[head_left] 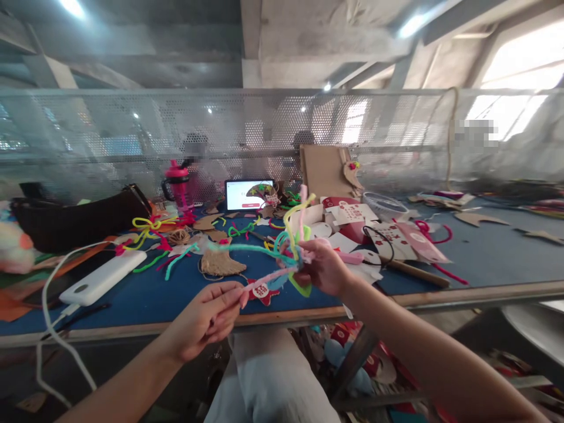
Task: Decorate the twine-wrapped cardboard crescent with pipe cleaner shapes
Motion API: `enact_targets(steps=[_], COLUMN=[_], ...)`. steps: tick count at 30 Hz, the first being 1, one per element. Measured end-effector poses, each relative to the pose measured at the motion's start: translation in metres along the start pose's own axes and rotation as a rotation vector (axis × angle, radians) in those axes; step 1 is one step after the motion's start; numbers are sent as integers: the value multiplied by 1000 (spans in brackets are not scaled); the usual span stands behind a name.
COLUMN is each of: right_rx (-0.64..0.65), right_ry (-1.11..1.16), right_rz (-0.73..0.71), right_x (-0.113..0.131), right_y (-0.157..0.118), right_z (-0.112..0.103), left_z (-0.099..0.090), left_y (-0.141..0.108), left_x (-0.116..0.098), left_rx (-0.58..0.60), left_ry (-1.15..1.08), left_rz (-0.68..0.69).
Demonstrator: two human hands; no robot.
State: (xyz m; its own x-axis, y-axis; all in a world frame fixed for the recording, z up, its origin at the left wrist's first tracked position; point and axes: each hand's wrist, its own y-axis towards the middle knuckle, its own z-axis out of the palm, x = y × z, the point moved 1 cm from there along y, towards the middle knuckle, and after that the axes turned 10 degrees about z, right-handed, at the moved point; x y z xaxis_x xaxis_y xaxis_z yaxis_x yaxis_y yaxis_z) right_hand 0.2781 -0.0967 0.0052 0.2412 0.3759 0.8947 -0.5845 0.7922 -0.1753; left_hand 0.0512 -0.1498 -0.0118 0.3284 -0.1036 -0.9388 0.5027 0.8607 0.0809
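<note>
My right hand (324,267) is closed around a bundle of fuzzy pipe cleaners (293,249) in teal, yellow, pink and green, held over the table's front edge. Between the thumb and fingers of my left hand (218,314) is the end of a pink pipe cleaner (268,277), stretched across to the bundle. A long teal pipe cleaner (247,248) sticks out to the left from the bundle. Beneath the pink strand lies a red star-shaped piece (267,295) with a white printed label. The fingers of my right hand partly hide the bundle's middle.
On the blue table (176,308) lie a white power bank (103,277) with a cable, a brown crescent piece (222,262), a wooden stick (416,273) and printed cards (352,214). Behind stand a pink bottle (178,185), a lit tablet (249,194) and a perforated metal screen (259,129).
</note>
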Motion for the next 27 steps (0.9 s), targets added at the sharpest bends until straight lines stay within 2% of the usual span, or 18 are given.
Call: enact_targets(steps=[4,7,13,16,18,23,27], right_rx=[95,71,-192,-409,-494,-475,-337], right_ry=[-9,-40,-44,-74,-142,-311,-266], right_rz=[-53,-167,-323,-329,-320,-278,-187], right_x=[4,8,13,11,8,4,10], right_y=[-1,0,19,32,39,40,26], right_z=[1,3,8,0,-7,-18,-13], left_z=[-7,-6,6,12,17,26,22], left_y=[4,8,13,13,11,2,1], left_x=[1,5,12,15,16,17,17], left_rx=[14,44,63,55,52,81,92], left_ry=[-66,-81,13,151,248,553,497], left_rz=[-17,-41,-21,19,40,80,87])
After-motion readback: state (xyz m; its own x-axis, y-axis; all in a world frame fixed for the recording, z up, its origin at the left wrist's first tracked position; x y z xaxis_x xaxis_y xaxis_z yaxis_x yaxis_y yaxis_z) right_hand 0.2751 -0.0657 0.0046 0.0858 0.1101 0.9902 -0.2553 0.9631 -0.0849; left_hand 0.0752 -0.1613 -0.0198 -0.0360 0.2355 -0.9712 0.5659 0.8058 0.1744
